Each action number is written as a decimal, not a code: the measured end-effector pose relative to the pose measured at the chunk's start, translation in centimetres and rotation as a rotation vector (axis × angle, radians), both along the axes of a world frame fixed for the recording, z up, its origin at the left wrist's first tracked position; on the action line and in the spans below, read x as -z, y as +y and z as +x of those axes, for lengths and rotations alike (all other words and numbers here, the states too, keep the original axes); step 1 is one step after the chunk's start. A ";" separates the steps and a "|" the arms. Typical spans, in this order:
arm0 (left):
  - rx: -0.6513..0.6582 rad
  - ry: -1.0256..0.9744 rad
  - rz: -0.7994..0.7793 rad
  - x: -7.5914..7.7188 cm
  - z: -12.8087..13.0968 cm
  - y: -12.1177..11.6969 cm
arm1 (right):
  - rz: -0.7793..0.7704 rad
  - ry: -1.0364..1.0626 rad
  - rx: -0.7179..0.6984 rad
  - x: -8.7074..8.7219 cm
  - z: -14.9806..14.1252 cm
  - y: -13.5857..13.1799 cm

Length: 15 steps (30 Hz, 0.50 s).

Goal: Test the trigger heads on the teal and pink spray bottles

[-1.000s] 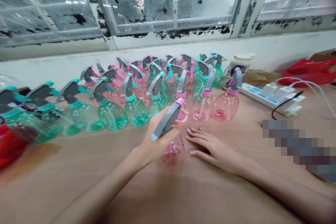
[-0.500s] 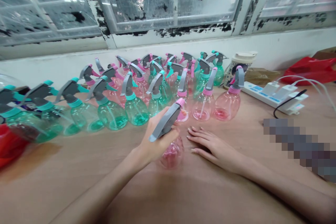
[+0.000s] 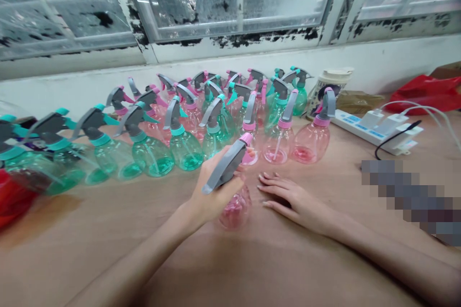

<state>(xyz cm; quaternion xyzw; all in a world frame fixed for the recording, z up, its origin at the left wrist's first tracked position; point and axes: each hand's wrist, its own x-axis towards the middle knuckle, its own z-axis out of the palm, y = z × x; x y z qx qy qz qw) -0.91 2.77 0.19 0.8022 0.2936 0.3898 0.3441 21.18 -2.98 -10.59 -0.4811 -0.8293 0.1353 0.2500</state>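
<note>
My left hand (image 3: 212,192) is wrapped round the neck of a pink spray bottle (image 3: 236,208) with a grey trigger head and pink nozzle. The bottle stands upright on the wooden table (image 3: 273,264), its collar hidden by my fingers. To the right of it, my right hand (image 3: 288,196) lies on the tabletop with fingers stretched out, holding nothing and apart from the bottle. Beyond my hands stand a pink spray bottle (image 3: 278,146) and another pink spray bottle (image 3: 311,144). A green spray bottle (image 3: 185,153) is in the front row to the left, among several others.
Rows of more pink and green spray bottles fill the back, below the window (image 3: 234,5). A patterned cup (image 3: 326,91), a white power strip (image 3: 360,129) with plugs and cables, and a red plastic bag (image 3: 427,93) lie at the right. Another red bag (image 3: 14,201) is at the left edge.
Almost nothing differs. The view has shifted very slightly; my left hand keeps its grip on the pink spray bottle and my right hand rests in the same place.
</note>
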 end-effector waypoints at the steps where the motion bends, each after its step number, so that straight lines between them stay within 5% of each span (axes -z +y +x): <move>1: 0.007 0.000 0.001 0.0 0.0 0.0 | 0.001 0.007 -0.001 0.0 0.0 0.0; 15: 0.019 0.023 -0.035 -0.1 -0.1 0.1 | 0.008 0.004 -0.002 0.0 0.0 -0.1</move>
